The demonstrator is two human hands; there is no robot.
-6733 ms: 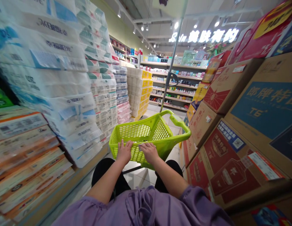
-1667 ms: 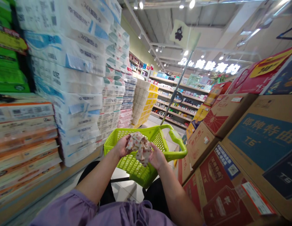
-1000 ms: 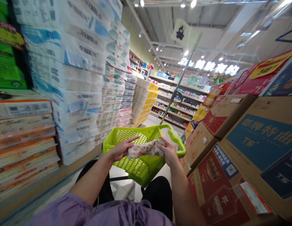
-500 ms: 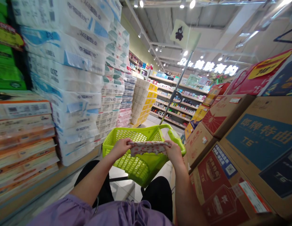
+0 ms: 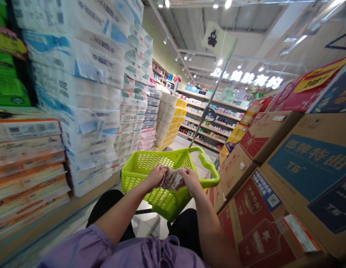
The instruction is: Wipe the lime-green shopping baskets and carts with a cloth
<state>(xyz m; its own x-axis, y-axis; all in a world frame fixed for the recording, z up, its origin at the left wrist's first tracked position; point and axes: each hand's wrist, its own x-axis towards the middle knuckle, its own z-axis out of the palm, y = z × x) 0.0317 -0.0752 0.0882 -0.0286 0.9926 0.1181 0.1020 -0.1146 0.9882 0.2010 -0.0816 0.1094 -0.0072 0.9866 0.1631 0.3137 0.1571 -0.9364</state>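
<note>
Between my two hands is a small, soft, patterned cloth (image 5: 173,180), pale with reddish-brown marks and bunched up. My left hand (image 5: 158,175) pinches its left end with curled fingers. Its right end is gripped by my right hand (image 5: 190,180). The cloth's exact kind is not plain. Both hands are above the near rim of a lime-green shopping cart basket (image 5: 164,203) with perforated walls. The cart's handle (image 5: 209,165) curves off to the right, and my knees are on either side below.
Stacked packs of tissue paper (image 5: 93,96) rise on the left, beside orange-and-white boxes (image 5: 27,163). Cardboard cartons (image 5: 309,167) line the right side. A pole (image 5: 206,109) with a bear-print flag (image 5: 214,39) stands beyond the basket. Store shelves (image 5: 206,111) run across the back.
At first both hands rested at the basket's rim. Later the cloth appears between them, gets stretched sideways, and now the hands have come closer together, so it sags and bunches.
</note>
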